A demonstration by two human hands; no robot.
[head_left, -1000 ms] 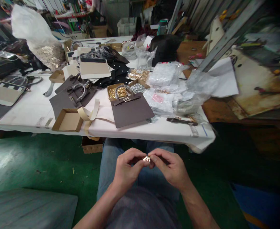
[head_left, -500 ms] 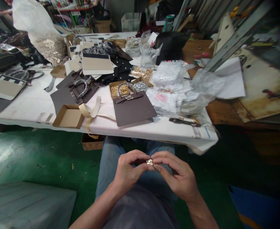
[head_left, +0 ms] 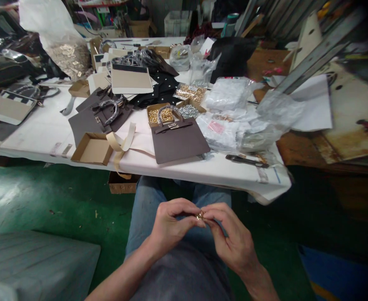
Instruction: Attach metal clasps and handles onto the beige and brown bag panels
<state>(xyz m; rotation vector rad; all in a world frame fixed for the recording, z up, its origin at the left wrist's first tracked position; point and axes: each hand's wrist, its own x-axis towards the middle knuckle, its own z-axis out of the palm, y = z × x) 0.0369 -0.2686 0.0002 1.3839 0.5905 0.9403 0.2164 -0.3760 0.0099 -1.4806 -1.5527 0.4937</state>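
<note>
Over my lap, a small shiny gold metal fitting [head_left: 200,215] is pinched at the fingertips of both hands; its exact kind is too small to make out. My left hand [head_left: 173,221] grips it from the left with thumb and forefinger. From the other side my right hand [head_left: 231,234] closes thumb and index finger on it, covering part of it. Beyond them on the table lies a dark grey bag panel [head_left: 182,144] with a plastic-wrapped handle. Behind the panel stand a cardboard box of gold pieces [head_left: 160,116] and a box of silver pieces [head_left: 188,111].
The white-covered table [head_left: 134,167] spans the view ahead of my knees. On it are a shallow cardboard box [head_left: 93,151], a dark flat tool [head_left: 246,160], plastic bags [head_left: 228,94] and stacked beige panels [head_left: 130,79]. A metal post [head_left: 315,54] slants at the right.
My right fingers have shifted on the gold fitting, now covering more of it and bending closer together. The left hand keeps its pinch. The view has turned slightly.
</note>
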